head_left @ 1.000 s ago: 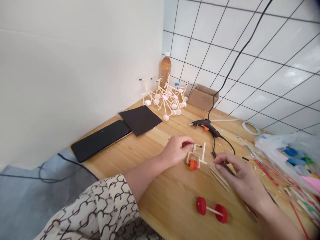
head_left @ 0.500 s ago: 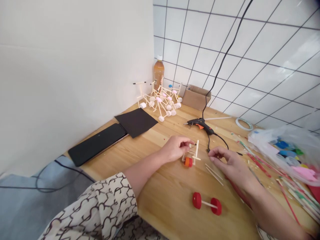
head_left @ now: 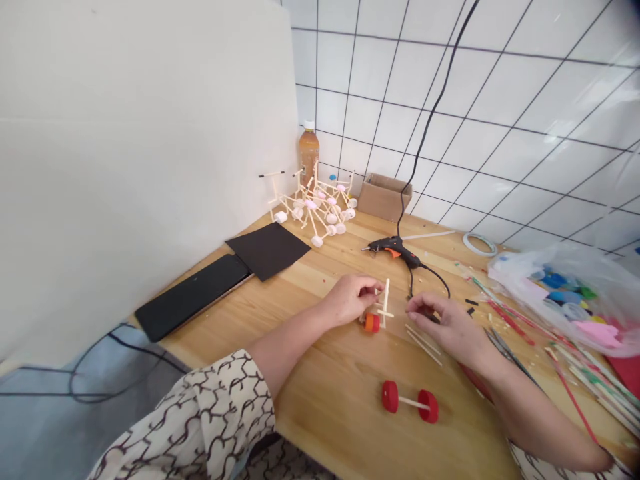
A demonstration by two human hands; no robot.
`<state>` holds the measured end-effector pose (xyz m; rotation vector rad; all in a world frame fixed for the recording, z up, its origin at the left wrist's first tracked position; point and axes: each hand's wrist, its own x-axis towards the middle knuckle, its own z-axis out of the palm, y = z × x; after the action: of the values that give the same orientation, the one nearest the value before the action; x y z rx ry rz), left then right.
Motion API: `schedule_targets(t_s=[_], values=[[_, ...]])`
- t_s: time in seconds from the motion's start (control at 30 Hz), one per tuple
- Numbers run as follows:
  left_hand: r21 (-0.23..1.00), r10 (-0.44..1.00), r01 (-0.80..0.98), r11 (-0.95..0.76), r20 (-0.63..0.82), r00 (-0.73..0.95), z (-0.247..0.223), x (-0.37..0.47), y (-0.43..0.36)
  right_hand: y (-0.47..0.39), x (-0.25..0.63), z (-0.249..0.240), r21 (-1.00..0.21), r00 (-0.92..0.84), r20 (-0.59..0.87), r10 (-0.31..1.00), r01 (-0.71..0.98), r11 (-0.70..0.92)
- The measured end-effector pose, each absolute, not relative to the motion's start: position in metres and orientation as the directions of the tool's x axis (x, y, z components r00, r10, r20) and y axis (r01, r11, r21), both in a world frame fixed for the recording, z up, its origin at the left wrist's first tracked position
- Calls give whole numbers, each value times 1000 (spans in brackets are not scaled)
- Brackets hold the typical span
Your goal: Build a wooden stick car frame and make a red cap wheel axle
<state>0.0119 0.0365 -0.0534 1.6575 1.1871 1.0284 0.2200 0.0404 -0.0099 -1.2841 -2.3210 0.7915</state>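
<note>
My left hand [head_left: 353, 299] is closed at the top of a small stick frame [head_left: 386, 303] that has a red and orange wheel [head_left: 372, 323] at its base. The fingers hide part of the frame. My right hand [head_left: 445, 323] hovers right of the frame, its thumb and fingertips close together; whether something small is between them I cannot make out. Loose thin sticks [head_left: 424, 345] lie on the table between the hands. Nearer to me, two red wheels [head_left: 390, 397] are joined by a pale stick [head_left: 413, 403].
A black glue gun [head_left: 395, 250] with a cable lies behind my hands. Farther back stand several stick models [head_left: 320, 203], a bottle [head_left: 309, 150] and a cardboard box [head_left: 384, 197]. A phone [head_left: 193, 297] and black sheet [head_left: 270, 250] are left; a plastic bag [head_left: 575, 293] and scissors [head_left: 515, 357] are right.
The view has shifted slightly, so most things appear a little farther left. My left hand stays at the stick frame. Scissors and small black pieces beyond my right hand now show more clearly.
</note>
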Motion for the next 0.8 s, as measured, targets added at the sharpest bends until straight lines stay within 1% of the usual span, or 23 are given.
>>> schedule_targets(t_s=[0.37, 0.43, 0.57, 0.7, 0.8], values=[[928, 967, 296, -227, 177, 186, -56, 16, 36, 37, 215, -8, -631, -531, 65, 845, 634, 447], [923, 966, 305, -236, 188, 180, -55, 15, 36, 34, 214, -5, -615, -522, 91, 848, 641, 460], [907, 964, 330, -261, 227, 138, -46, 9, 33, 26, 212, -3, -558, -522, 204, 828, 634, 536], [892, 950, 328, -310, 301, 78, -30, 0, 22, 18, 208, -6, -512, -554, 296, 778, 596, 619], [817, 877, 323, -478, 467, 117, -22, -5, 12, 16, 206, -9, -496, -574, 328, 751, 571, 654]])
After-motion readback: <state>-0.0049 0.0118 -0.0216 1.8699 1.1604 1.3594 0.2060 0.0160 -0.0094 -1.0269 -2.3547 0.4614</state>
